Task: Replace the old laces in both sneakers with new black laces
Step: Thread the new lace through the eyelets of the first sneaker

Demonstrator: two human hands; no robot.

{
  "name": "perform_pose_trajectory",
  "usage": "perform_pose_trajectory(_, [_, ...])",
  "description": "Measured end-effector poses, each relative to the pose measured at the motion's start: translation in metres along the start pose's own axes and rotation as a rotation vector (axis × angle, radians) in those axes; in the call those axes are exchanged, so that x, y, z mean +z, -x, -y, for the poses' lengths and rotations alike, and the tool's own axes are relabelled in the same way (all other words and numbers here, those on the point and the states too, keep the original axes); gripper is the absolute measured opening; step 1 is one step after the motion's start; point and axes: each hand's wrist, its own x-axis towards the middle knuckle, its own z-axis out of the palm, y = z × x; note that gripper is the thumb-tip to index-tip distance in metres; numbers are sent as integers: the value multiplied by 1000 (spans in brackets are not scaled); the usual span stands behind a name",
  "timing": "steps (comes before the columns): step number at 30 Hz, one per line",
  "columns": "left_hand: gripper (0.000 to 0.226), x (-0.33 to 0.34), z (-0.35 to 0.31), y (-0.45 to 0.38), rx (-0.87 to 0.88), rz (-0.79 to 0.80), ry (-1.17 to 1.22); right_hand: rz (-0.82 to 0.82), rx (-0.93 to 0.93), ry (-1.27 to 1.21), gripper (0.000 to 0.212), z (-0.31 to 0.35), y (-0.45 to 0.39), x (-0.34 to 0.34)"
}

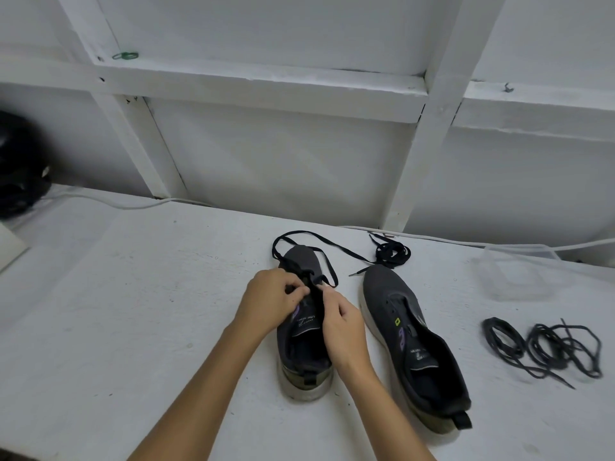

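Note:
Two dark grey sneakers stand on the white table, toes pointing away from me. On the left sneaker point(301, 347), my left hand point(271, 299) and my right hand point(339, 319) both pinch a black lace point(301, 239) at the eyelets; its loose ends loop over the toe and trail off to the right. The right sneaker point(412, 341) has no lace in it. A bundled black lace point(392, 252) lies beyond its toe. Two coiled, duller dark laces point(545, 347) lie at the far right.
A clear plastic wrapper point(519, 271) lies at the back right of the table point(133, 311). A white cable point(116, 202) runs along the wall. A black object point(20, 168) sits at the far left edge, by a pale board corner point(10, 247).

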Motion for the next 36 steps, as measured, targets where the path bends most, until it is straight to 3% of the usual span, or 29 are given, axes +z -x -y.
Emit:
perform_pose_trajectory(2, [12, -6, -6, -2, -18, 18, 101, -37, 16, 40, 41, -4, 0, 2])
perform_pose_trajectory(6, [16, -35, -7, 2, -177, 69, 997, -102, 17, 114, 45, -3, 1, 3])
perform_pose_trajectory(8, [20, -39, -2, 3, -258, 102, 1255, -125, 24, 102, 45, -2, 3, 4])
perform_pose_trajectory(10, [26, -34, 1, 8, -342, 87, 1152, -126, 13, 43, 48, -1, 7, 3])
perform_pose_trajectory(12, [26, -21, 7, 11, -370, 22, 823, -60, -27, 34, 44, 0, 9, 0])
perform_pose_trajectory(14, [22, -11, 12, 14, -335, -20, 610, 52, -52, 40, 30, -5, 12, -4])
perform_pose_trajectory(19, [11, -4, 1, 11, -168, 11, 271, 99, 4, -17, 31, -3, 9, -9])
perform_pose_trajectory(23, [7, -3, -1, 5, -146, 57, 223, 33, 279, -106, 42, 17, -28, -7])
perform_pose_trajectory(27, [9, -2, -2, 4, -127, 72, 250, 52, 439, -50, 20, 26, -77, -3])
perform_pose_trajectory(29, [10, -1, -1, 4, -118, 78, 248, 67, 465, -18, 9, 29, -91, -4])
perform_pose_trajectory(36, [8, 2, 2, 3, -124, 79, 251, 96, 412, -179, 19, 43, -105, -3])
